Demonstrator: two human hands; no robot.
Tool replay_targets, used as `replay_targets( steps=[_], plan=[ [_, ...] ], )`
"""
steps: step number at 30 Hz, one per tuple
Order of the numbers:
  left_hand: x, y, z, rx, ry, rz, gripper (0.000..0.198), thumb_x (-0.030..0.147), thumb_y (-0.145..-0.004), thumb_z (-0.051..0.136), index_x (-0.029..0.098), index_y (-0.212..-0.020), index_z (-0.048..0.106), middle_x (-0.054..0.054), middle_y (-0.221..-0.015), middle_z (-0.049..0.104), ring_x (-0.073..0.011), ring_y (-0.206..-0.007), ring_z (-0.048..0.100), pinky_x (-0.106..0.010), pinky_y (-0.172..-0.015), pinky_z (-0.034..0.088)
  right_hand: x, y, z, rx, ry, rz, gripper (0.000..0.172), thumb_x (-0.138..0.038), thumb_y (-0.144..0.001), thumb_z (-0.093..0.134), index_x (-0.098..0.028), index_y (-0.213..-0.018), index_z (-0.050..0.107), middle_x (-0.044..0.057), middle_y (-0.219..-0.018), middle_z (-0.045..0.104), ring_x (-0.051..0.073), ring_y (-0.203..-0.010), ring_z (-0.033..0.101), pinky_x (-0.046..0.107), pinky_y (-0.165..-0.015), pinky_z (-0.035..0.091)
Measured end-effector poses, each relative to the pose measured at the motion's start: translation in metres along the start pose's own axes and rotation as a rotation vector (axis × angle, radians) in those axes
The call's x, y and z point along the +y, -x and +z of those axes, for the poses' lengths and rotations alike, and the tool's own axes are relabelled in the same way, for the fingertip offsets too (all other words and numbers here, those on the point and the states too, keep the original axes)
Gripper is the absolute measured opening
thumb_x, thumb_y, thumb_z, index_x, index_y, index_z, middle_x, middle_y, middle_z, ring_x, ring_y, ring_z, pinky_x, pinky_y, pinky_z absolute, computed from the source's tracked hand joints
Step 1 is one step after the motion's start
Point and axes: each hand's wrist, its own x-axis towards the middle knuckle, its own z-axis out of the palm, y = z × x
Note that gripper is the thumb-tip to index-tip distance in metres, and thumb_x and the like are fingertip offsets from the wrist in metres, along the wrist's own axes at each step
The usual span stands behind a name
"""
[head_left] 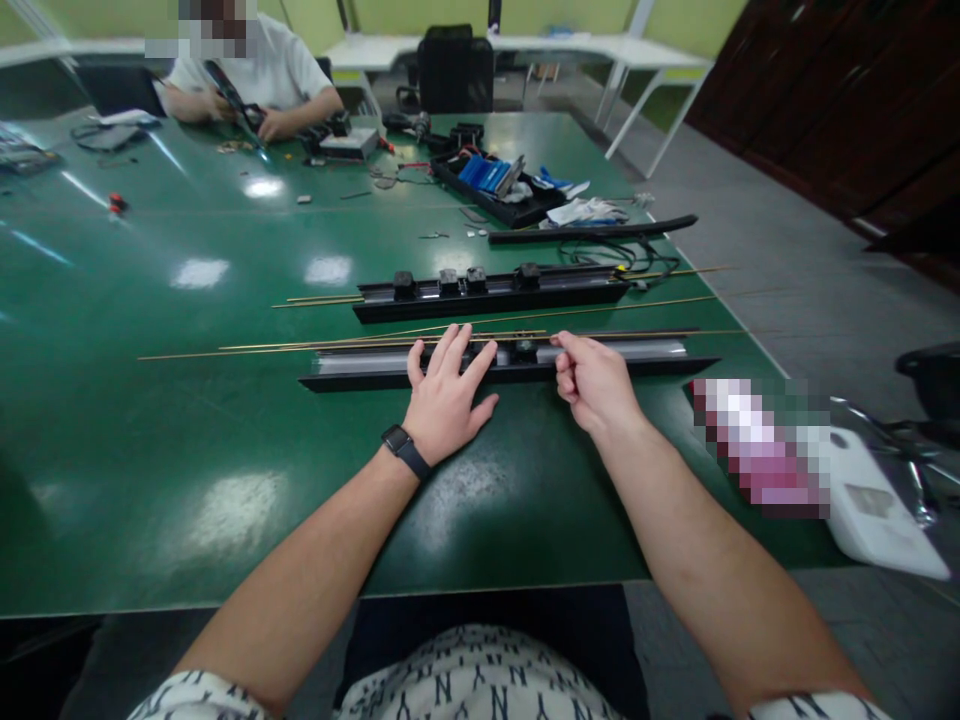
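My left hand (448, 395) lies with fingers spread across the nearer black channel (375, 382), its fingertips over thin brass-coloured rods (285, 347) running along the channel's far side. The right hand (596, 378) is closed in a pinch at the same far edge, thumb and forefinger on a thin brass-coloured rod; the exact grip point is hidden. Between the hands, a small black block (526, 347) sits in the channel. Just beyond is a second black channel (487, 305), with several small black blocks in its trough and more thin rods poking out of its ends.
A black strip (592, 232), dark cables (637, 258) and a black tray (517, 208) of blue items lie farther back. Across the green table (225, 420), a person (259, 75) holds a dark tool. A white board-like object (874, 500) is at the right edge.
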Motion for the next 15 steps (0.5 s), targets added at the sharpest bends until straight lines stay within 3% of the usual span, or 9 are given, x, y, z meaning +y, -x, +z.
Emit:
replay_targets(
  steps=[15],
  plan=[
    [0.0013, -0.0005, -0.0018, -0.007, -0.002, 0.003, 0.065, 0.042, -0.095, 0.066, 0.027, -0.156, 0.05, -0.017, -0.172, 0.034, -0.0335, -0.162, 0.028, -0.063, -0.128, 0.011, 0.0001, 0.0, -0.0001, 0.012, -0.013, 0.005, 0.018, -0.031, -0.086, 0.078, -0.016, -0.085, 0.067, -0.006, -0.053, 0.055, 0.005, -0.031, 0.038, 0.016, -0.029, 0.019]
  ],
)
